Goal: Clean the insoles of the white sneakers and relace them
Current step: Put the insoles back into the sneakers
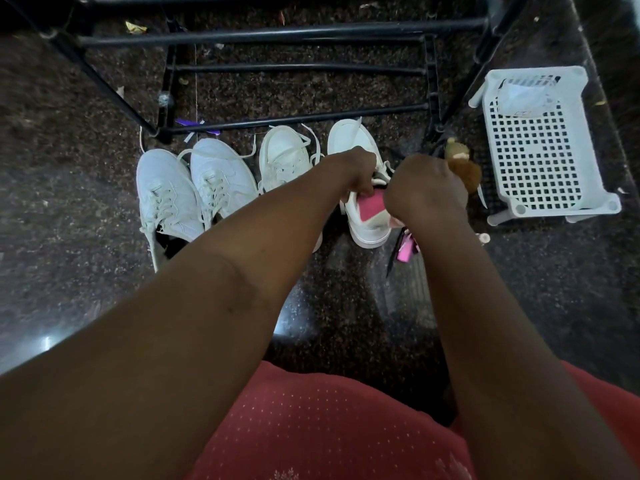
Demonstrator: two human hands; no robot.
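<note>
On the floor by the black rack, four white sneakers stand in a row, some laces loose. Your hands are both curled at the right-end sneaker. Your left hand grips its top. Your right hand grips one pink and white insole sticking out of it. One white basket lies near.
</note>
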